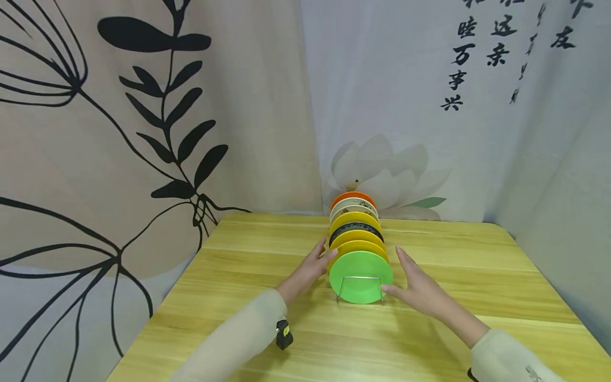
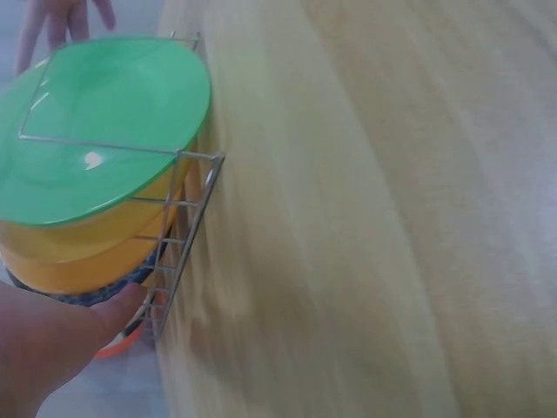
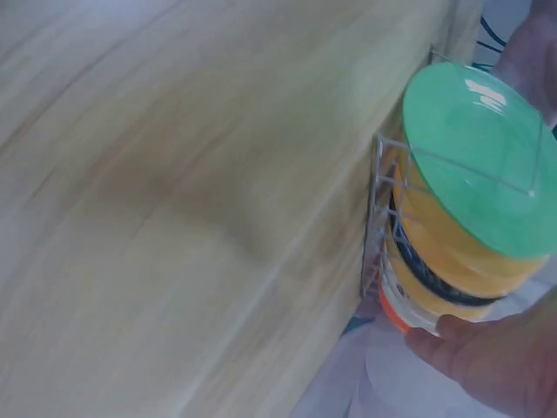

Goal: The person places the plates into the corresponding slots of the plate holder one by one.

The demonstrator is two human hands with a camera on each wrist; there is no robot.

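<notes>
Standing on edge in a row, plates fill a wire dish rack (image 2: 205, 185) on the table. The green plate (image 1: 361, 262) is frontmost. Behind it come yellow plates (image 1: 360, 245), with a dark patterned plate (image 1: 357, 228) among them, then pale patterned plates (image 1: 354, 202) and an orange plate (image 1: 354, 194) at the back. My left hand (image 1: 307, 271) is at the left side of the row, fingers extended; whether it touches a plate I cannot tell. On the right, my right hand (image 1: 422, 289) has its fingers spread, its thumb close to the green plate's edge.
The wooden table (image 1: 477, 276) reaches back to a printed curtain (image 1: 267, 106) with dark plants and writing. A black device (image 1: 284, 334) is strapped at the left cuff. Another curtain (image 1: 558, 175) hangs along the right side.
</notes>
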